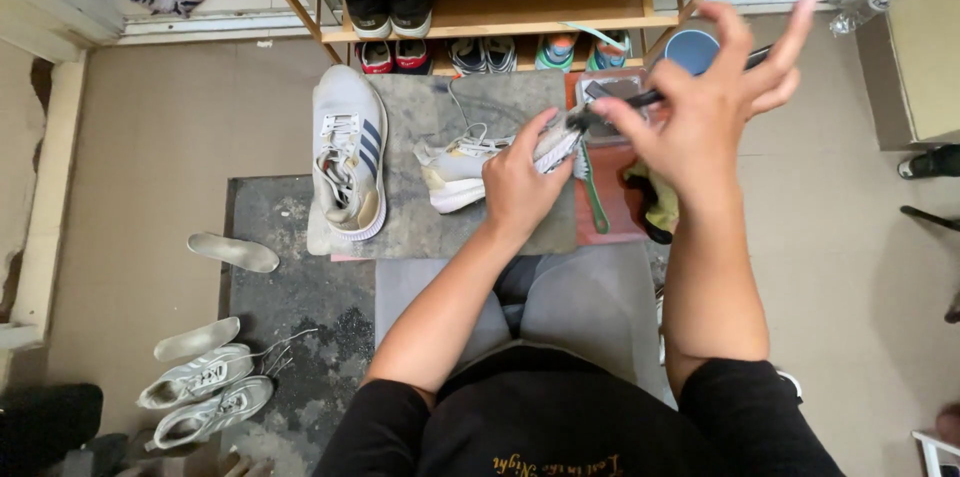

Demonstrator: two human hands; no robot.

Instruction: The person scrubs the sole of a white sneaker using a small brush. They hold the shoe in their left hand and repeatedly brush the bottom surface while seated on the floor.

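Left hand (520, 182) clamped on pale sneaker (470, 165); right hand (710, 102) pinching dark brush (640, 97) (other fingers splayed).

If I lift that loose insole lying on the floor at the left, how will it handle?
The insole looks thin and flat, so probably light and floppy, likely to droop if pinched at one end. Lying flush on the floor, its edge may be awkward to get under.

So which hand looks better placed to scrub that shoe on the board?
Probably the right hand: it pinches a dark-handled brush with its bristles at the white shoe, while the left hand is busy gripping that shoe.
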